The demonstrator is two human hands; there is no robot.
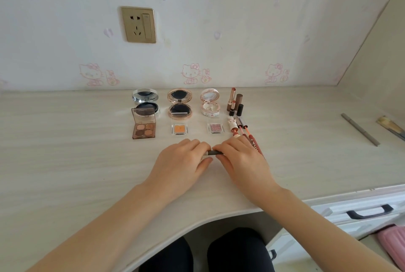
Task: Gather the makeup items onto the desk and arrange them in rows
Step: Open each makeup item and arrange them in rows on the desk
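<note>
Pale wood surface [65, 162] with makeup in rows. Three round open compacts [179, 103] at the back, mirrors up. In front, one brown palette [143, 128] holding four eye colours, then two small clear square pots [179, 129], one orange, one pink. Three lipsticks [235, 102] standing at the right; writing on the pencils too small to read. Left hand [182, 162] and right hand [240, 160] both pinched shut on one grey stick [213, 152], low over the front middle.
</note>
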